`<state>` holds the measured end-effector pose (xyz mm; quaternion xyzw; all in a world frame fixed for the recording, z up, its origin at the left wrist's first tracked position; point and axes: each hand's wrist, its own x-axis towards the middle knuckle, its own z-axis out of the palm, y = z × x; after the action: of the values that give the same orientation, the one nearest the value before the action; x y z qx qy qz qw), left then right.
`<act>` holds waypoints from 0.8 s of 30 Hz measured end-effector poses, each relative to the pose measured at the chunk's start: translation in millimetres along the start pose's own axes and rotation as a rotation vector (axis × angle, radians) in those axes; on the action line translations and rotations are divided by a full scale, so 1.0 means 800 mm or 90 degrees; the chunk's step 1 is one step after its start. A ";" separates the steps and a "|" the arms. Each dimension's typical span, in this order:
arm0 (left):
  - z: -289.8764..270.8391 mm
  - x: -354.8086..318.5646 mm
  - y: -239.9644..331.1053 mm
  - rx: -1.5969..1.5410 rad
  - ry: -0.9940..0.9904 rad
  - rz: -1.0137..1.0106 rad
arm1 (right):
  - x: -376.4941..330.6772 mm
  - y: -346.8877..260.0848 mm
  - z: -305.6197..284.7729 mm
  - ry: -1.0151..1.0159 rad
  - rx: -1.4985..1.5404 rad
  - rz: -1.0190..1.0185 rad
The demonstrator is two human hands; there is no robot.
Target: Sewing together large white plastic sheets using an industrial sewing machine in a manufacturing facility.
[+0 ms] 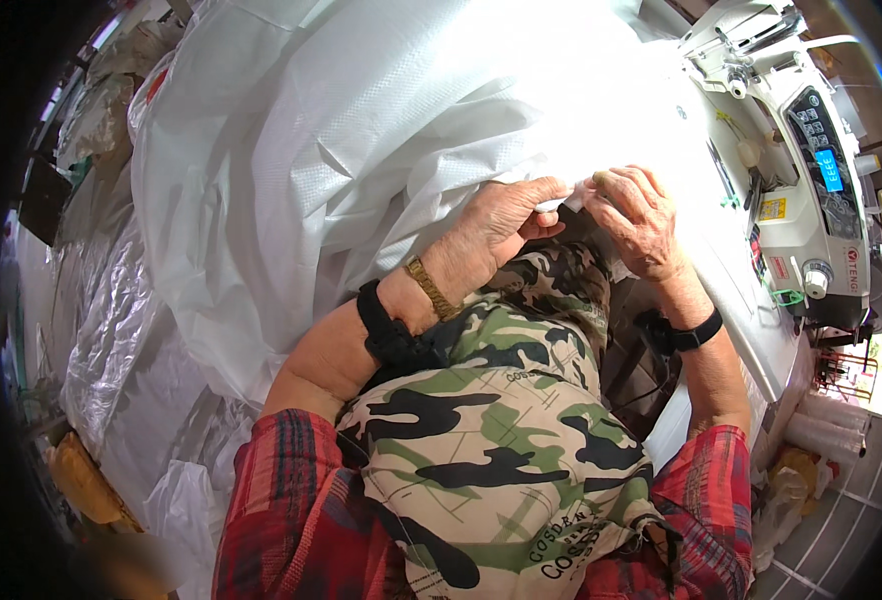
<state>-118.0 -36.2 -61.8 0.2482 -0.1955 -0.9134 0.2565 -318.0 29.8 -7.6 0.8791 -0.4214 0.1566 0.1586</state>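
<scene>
A large heap of white woven plastic sheet (361,120) spreads across the work surface in front of me and hangs down on the left. My left hand (506,215) is closed on an edge of it, a rolled or folded white strip (555,203) showing between thumb and fingers. Close beside it, my right hand (636,218) pinches the same edge with curled fingertips. The two hands almost meet above my lap. Glare washes out the sheet just beyond them.
A white sewing machine (811,200) with a lit blue display stands at the right on a white table (746,310). Small tools, including scissors with green handles (787,297), lie beside it. Clear plastic film (111,350) is heaped at the left. Rolls (829,425) lie at lower right.
</scene>
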 end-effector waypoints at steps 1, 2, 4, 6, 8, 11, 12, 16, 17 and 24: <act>0.001 0.000 -0.001 0.012 0.006 0.001 | 0.000 -0.001 0.000 0.005 0.000 0.007; 0.002 0.000 -0.001 0.023 0.012 0.003 | 0.000 -0.003 -0.001 0.009 -0.001 0.014; 0.004 0.001 -0.002 0.043 0.026 0.013 | 0.001 -0.004 -0.001 0.005 -0.007 0.022; 0.005 0.000 -0.003 0.051 0.036 0.024 | 0.003 -0.005 -0.002 -0.010 -0.017 0.024; 0.005 0.001 -0.004 0.079 0.030 0.050 | 0.005 -0.005 -0.003 -0.009 -0.029 0.014; 0.007 0.001 -0.010 0.115 0.063 0.071 | 0.010 -0.004 -0.007 -0.019 -0.043 0.004; 0.008 0.001 -0.012 0.112 0.067 0.084 | 0.013 -0.003 -0.008 -0.025 -0.046 0.001; 0.007 0.000 -0.014 0.152 0.084 0.100 | 0.026 0.000 -0.015 -0.064 -0.031 -0.018; 0.007 -0.001 -0.013 0.145 0.080 0.098 | 0.030 0.002 -0.017 -0.076 -0.019 -0.023; 0.011 -0.014 -0.008 0.121 0.111 0.045 | 0.045 0.000 -0.023 -0.135 -0.054 -0.035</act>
<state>-117.0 -22.5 -53.9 0.3425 -0.2665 -0.8564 0.2797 -299.1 12.6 23.3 0.8946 -0.4176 0.0401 0.1542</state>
